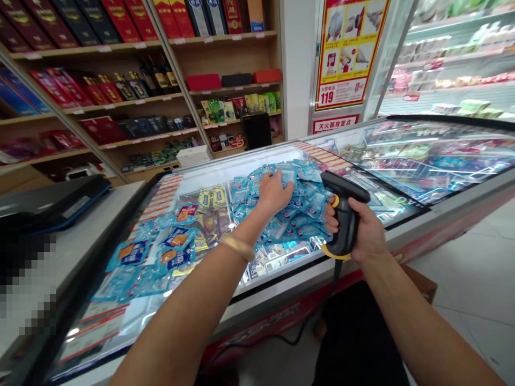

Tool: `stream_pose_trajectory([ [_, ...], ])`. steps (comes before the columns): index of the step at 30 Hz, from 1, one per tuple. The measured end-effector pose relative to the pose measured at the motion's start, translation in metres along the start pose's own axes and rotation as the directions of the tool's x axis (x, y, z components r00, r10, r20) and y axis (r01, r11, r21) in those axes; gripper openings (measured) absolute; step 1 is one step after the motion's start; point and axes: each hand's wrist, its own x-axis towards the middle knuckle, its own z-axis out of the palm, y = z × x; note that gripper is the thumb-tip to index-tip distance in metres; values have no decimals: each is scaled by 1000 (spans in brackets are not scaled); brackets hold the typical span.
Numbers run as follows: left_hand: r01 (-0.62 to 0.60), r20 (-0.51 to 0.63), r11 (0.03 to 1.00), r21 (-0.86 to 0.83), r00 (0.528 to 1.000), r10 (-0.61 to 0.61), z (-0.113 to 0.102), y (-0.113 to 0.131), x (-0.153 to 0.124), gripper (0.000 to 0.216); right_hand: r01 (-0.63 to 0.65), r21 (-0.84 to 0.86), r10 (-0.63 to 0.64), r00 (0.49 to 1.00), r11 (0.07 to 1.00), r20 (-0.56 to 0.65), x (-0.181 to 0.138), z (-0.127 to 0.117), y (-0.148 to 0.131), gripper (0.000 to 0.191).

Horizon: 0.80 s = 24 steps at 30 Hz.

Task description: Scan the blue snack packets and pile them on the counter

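My left hand (276, 192), with a gold bangle (237, 246) on its wrist, is at the top of a heap of small blue packets (300, 217) on the freezer's glass top. Its thumb and fingers are curled at the edge of one pale blue packet (288, 173). A black and yellow barcode scanner (344, 220) is held upright by its handle in my right hand (364, 230), its head tilted over the heap's right side. Its cable hangs down toward the floor. More blue packets with orange pictures (177, 246) lie spread to the left of the heap.
The glass-topped chest freezer (257, 300) runs across in front of me, with wrapped goods inside. On the left stands a counter (116, 209) with a black device (60, 198). Shelves with boxes and bottles (161, 75) line the back; a refrigerated display (454, 69) is at right.
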Motion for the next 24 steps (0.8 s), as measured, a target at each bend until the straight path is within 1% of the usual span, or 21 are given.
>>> stream_pose_trajectory([
  [3,15,-25,999,-29,1000,-15,-1,-1,-1,52,-12,8,12,1000,1000,-3,0,2,2,23],
  [5,9,-44,999,-52,999,-11,-7,-3,-5,52,-13,-8,13,1000,1000,-1,-1,5,3,22],
  [7,-24,-71,996,-80,997,18,-18,-10,-12,52,-12,-33,13,1000,999,7,-2,8,4,22],
  [9,-59,-103,994,-89,993,50,-32,-22,-25,52,-15,-49,16,1000,999,22,-4,14,6,22],
  [12,-71,-157,997,-42,986,64,-59,-49,-52,53,-44,-51,47,997,998,59,-8,29,17,24],
  [14,-56,-200,998,16,978,58,-79,-72,-74,52,-91,-41,95,991,995,98,-10,42,30,24],
  [17,-19,-243,994,105,969,44,-110,-109,-108,50,-193,-34,196,965,981,172,-15,64,57,26],
  [20,37,-272,983,182,962,14,-139,-145,-138,47,-292,-49,295,926,955,238,-22,82,89,29],
  [22,81,-268,973,217,963,-21,-153,-164,-155,46,-344,-62,348,899,937,266,-27,91,107,30],
  [24,117,-221,963,242,973,-63,-162,-178,-169,51,-385,-76,390,876,920,282,-32,96,122,31],
])
